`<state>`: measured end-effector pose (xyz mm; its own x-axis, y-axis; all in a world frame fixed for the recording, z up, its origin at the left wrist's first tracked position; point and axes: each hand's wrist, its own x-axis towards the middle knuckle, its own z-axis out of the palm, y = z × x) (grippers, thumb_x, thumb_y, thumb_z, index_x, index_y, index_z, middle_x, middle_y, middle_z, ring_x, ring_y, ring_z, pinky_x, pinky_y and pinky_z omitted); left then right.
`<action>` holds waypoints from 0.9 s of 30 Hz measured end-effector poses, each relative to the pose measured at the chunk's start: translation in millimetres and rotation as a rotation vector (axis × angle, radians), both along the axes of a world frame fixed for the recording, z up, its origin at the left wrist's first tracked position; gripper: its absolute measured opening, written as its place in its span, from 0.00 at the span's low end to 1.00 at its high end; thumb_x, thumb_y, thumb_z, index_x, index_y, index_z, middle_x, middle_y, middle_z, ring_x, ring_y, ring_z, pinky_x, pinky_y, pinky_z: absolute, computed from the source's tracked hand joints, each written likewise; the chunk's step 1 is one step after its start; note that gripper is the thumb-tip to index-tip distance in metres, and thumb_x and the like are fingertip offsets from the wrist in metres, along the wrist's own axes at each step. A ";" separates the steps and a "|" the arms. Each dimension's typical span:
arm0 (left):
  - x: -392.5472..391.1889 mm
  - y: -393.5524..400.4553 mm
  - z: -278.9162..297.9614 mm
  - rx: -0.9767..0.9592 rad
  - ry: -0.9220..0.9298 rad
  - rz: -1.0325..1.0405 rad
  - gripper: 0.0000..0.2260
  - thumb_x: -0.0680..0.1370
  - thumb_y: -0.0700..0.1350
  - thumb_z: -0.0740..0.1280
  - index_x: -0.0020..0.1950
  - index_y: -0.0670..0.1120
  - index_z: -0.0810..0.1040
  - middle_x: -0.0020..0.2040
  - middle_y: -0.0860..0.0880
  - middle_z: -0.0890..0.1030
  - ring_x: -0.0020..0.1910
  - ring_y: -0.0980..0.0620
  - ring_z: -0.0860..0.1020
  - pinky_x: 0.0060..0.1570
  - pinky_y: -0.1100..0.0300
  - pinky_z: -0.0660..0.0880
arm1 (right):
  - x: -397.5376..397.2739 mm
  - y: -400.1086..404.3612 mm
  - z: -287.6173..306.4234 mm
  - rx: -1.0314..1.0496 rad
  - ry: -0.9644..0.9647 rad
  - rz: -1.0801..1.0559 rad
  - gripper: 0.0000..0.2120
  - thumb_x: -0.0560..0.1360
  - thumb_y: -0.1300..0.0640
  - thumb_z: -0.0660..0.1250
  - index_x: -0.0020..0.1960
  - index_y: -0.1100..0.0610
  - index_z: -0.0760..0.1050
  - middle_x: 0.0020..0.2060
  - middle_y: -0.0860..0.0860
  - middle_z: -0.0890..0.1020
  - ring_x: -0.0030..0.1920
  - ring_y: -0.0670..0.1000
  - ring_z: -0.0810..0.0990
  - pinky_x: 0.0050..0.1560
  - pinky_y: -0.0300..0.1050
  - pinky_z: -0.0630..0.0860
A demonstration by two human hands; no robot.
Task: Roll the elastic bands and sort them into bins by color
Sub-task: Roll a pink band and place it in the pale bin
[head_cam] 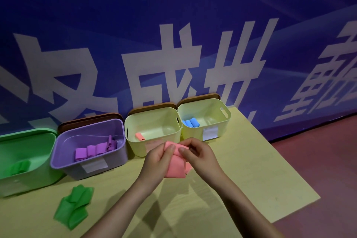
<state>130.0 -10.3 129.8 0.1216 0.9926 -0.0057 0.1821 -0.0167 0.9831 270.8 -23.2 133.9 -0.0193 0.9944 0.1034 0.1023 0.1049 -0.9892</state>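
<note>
1. Pinching pink elastic band [174, 168] between left hand [158, 160] and right hand [199, 157], raised over desk [251, 170] middle.
2. Lying crumpled near desk's left front edge: green elastic band [74, 206].
3. Lined along desk's far edge: green bin [29, 177], purple bin [63, 162], two yellow bins [135, 149].

The green bin [29, 152] is cut off at the left edge, and the bins' white labels [210, 132] are unreadable.

Our left hand [158, 157]: raised before us, fingers curled, thumb pinching. Our right hand [199, 153]: alongside, nearly touching the left, fingers curled in a like pinch. Both forearms bare, converging from below.
</note>
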 end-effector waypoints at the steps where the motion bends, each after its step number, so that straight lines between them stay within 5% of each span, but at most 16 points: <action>1: 0.5 -1.4 -0.6 0.036 0.010 -0.007 0.10 0.78 0.50 0.62 0.40 0.49 0.78 0.35 0.53 0.79 0.37 0.56 0.75 0.38 0.60 0.70 | -0.5 -1.5 -0.6 0.018 -0.002 0.000 0.03 0.73 0.61 0.66 0.42 0.55 0.77 0.33 0.43 0.80 0.36 0.41 0.76 0.40 0.34 0.71; 5: 2.1 -8.0 0.8 0.107 -0.020 -0.003 0.11 0.75 0.52 0.62 0.42 0.49 0.81 0.38 0.49 0.82 0.38 0.54 0.77 0.39 0.60 0.72 | -3.4 -7.2 0.2 0.056 0.064 -0.020 0.03 0.71 0.58 0.65 0.41 0.57 0.76 0.32 0.43 0.78 0.35 0.42 0.75 0.37 0.33 0.70; 11: 9.2 -14.2 12.5 -0.166 -0.387 0.003 0.14 0.76 0.52 0.61 0.47 0.43 0.80 0.40 0.47 0.83 0.40 0.54 0.80 0.39 0.62 0.75 | -11.3 -11.6 2.7 0.014 0.231 -0.068 0.10 0.72 0.59 0.66 0.47 0.66 0.77 0.36 0.50 0.82 0.37 0.45 0.79 0.37 0.35 0.73; 16: 12.7 -19.2 11.1 -0.230 -0.388 -0.039 0.14 0.78 0.49 0.61 0.52 0.41 0.81 0.39 0.46 0.83 0.35 0.57 0.80 0.31 0.67 0.73 | -5.2 -17.7 2.9 -0.001 0.232 -0.139 0.03 0.75 0.66 0.67 0.45 0.61 0.78 0.36 0.49 0.82 0.37 0.44 0.78 0.38 0.35 0.73; 20: 14.6 -22.0 11.2 -0.221 -0.387 -0.023 0.11 0.81 0.43 0.60 0.50 0.41 0.81 0.35 0.50 0.81 0.30 0.60 0.77 0.27 0.69 0.69 | -3.1 -20.1 -1.3 0.105 0.087 -0.177 0.05 0.75 0.63 0.68 0.44 0.54 0.79 0.38 0.47 0.82 0.39 0.46 0.79 0.40 0.37 0.74; 27: 10.0 -14.1 11.0 -0.228 -0.443 -0.050 0.18 0.83 0.47 0.55 0.43 0.49 0.83 0.39 0.47 0.82 0.37 0.53 0.77 0.37 0.59 0.73 | 5.9 -9.2 -7.0 0.422 -0.361 -0.119 0.10 0.73 0.64 0.68 0.52 0.55 0.81 0.42 0.48 0.76 0.45 0.46 0.77 0.45 0.40 0.74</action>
<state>139.9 -24.3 140.7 0.2086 0.9650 -0.1590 -0.2490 0.2097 0.9455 276.8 -32.4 126.9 -0.0177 0.8656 0.5004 0.4617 0.4510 -0.7638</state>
